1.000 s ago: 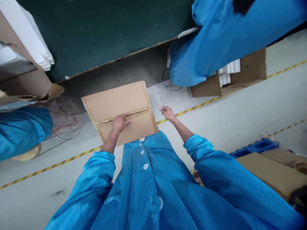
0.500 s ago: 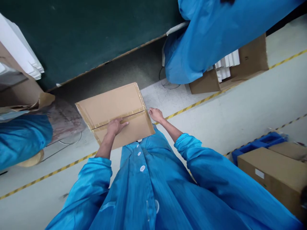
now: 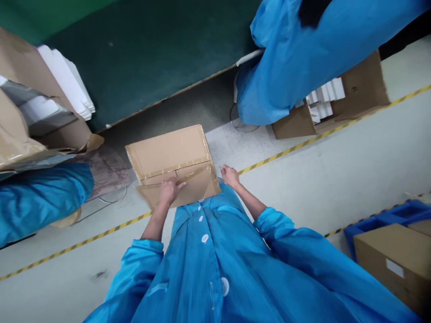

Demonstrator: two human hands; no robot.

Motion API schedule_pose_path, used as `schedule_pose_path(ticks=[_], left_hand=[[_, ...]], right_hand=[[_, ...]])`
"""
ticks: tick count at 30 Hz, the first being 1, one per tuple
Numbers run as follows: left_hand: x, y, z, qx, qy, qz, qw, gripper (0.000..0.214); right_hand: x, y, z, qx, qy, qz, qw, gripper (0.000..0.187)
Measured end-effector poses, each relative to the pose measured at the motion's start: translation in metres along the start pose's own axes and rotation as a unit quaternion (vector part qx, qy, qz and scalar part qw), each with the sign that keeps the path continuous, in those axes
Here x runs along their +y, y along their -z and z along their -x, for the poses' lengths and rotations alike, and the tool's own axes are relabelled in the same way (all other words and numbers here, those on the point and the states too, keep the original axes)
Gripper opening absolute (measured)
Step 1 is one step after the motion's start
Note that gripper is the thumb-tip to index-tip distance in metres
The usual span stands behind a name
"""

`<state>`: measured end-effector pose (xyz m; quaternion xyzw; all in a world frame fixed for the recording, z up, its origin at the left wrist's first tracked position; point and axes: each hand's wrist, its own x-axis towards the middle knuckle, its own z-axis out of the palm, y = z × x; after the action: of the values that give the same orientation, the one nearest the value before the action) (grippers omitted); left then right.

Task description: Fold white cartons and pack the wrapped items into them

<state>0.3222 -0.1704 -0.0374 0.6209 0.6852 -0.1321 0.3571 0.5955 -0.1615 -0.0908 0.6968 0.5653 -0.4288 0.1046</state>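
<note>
A brown cardboard box [image 3: 168, 152] stands on the floor right in front of me, with tape along its top seam. My left hand [image 3: 170, 190] lies on the near flap, fingers stretched out flat; that flap is tilted and no longer level with the far one. My right hand [image 3: 230, 176] is at the box's right near corner, fingers curled against its edge. Both my arms are in blue coat sleeves.
A person in a blue coat [image 3: 303, 58] bends over an open carton [image 3: 367, 89] holding white pieces at the upper right. Another blue sleeve [image 3: 40, 197] and cartons with white sheets [image 3: 67, 85] are at the left. Yellow-black floor tape [image 3: 303, 143] crosses the floor. A sealed carton [image 3: 397, 264] sits on a blue pallet [image 3: 387, 220].
The near flap has come away from the seam and tilted under my left hand. My right hand stays at the box's right corner. The view has shifted slightly.
</note>
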Motion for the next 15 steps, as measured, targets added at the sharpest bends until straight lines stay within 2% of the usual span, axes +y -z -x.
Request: schedule_pose_path(ticks=[3,7,9,10,12,15], left_hand=[[0.006,-0.007,0.036,-0.001,0.008,0.049,0.999,0.033],[0.0,-0.018,0.121,-0.047,0.039,0.148,0.987,0.019],[-0.009,-0.022,0.149,-0.076,0.057,0.213,0.972,0.014],[-0.014,-0.024,0.153,-0.093,0.067,0.25,0.962,0.019],[-0.02,-0.028,0.136,-0.128,0.089,0.331,0.931,0.03],[-0.014,-0.035,0.065,-0.141,0.143,0.459,0.866,0.029]], right_hand=[[0.008,0.009,-0.009,0.013,0.009,-0.023,1.0,0.032],[0.005,0.015,-0.029,0.015,0.029,-0.054,0.998,0.033],[-0.001,0.014,-0.038,0.015,0.036,-0.066,0.997,0.033],[-0.005,0.013,-0.042,0.017,0.038,-0.069,0.997,0.034],[-0.013,0.011,-0.05,0.029,0.04,-0.072,0.996,0.034],[-0.024,0.009,-0.056,0.052,0.03,-0.065,0.996,0.034]])
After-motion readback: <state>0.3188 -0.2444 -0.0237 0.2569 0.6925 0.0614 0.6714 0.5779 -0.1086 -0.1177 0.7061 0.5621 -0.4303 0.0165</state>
